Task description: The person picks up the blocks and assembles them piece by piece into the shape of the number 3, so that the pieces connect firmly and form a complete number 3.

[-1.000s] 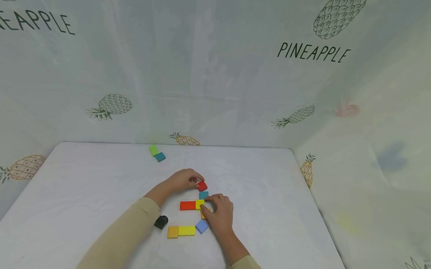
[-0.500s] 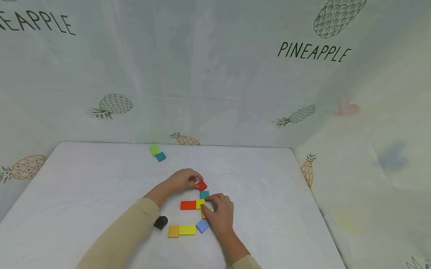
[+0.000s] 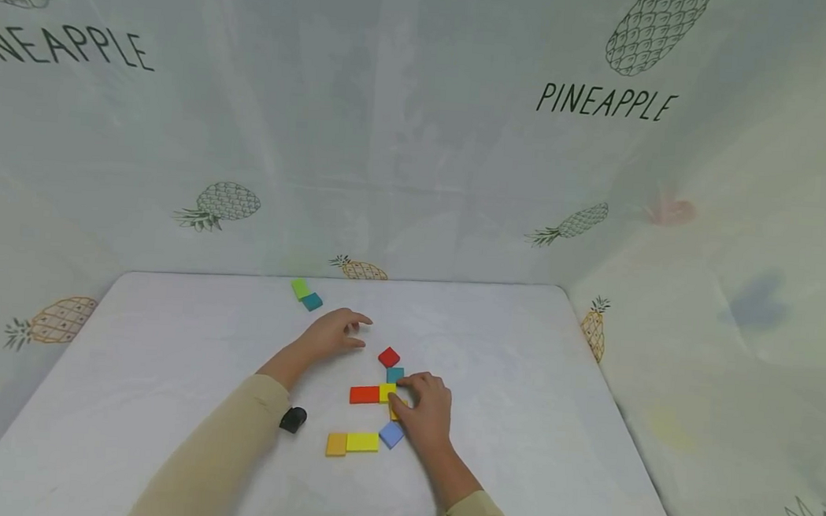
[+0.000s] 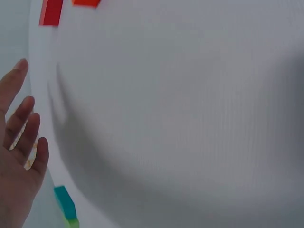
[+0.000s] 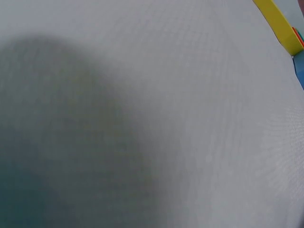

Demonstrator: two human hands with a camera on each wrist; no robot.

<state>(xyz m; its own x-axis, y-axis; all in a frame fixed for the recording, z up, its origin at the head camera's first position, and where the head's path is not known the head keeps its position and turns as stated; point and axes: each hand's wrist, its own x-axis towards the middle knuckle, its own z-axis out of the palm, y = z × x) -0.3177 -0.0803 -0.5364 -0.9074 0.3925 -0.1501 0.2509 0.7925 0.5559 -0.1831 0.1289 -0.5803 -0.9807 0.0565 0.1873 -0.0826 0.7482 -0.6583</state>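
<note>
A red square block (image 3: 389, 357) lies on the table with its corner towards a teal block (image 3: 395, 375). To the left of the red block, my left hand (image 3: 326, 335) is spread with nothing between thumb and fingers; the left wrist view also shows the bare left hand (image 4: 19, 156). My right hand (image 3: 427, 409) has its index fingertip and thumb at the right side of a small yellow block (image 3: 387, 391), lightly pinching it. Under that thumb an orange block (image 3: 395, 412) is partly hidden. A red oblong block (image 3: 364, 395) touches the yellow one's left side.
Nearer lie a blue block (image 3: 391, 434), a yellow oblong block (image 3: 362, 442) and an orange square block (image 3: 336, 444) in a row. Towards the back edge are a lime green block (image 3: 301, 288) and a teal block (image 3: 312, 301). Pineapple-print sheeting (image 3: 421, 132) surrounds the white table (image 3: 521, 343).
My left hand has let go of the red square block and moved back to the left, its fingers spreading. The right hand stays at the yellow block.
</note>
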